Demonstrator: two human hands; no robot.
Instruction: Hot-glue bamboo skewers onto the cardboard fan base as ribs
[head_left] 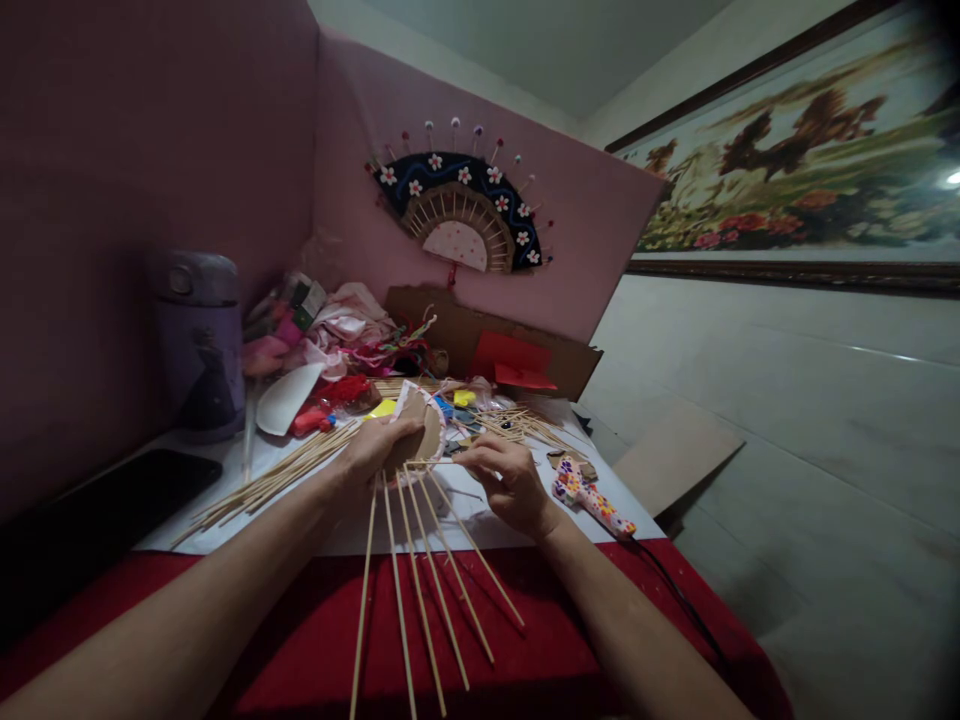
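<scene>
While the left hand (377, 448), partly hidden behind it, grips the cardboard piece (432, 432), the right hand (513, 482) pinches a stick (436, 461).

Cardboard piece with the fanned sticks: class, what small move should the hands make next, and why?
Probably, the right hand should turn its thin stick in line with the fanned sticks, beside the rightmost. It lies crosswise near their upper ends, while they spread from the cardboard piece, which the left hand already steadies.
</scene>
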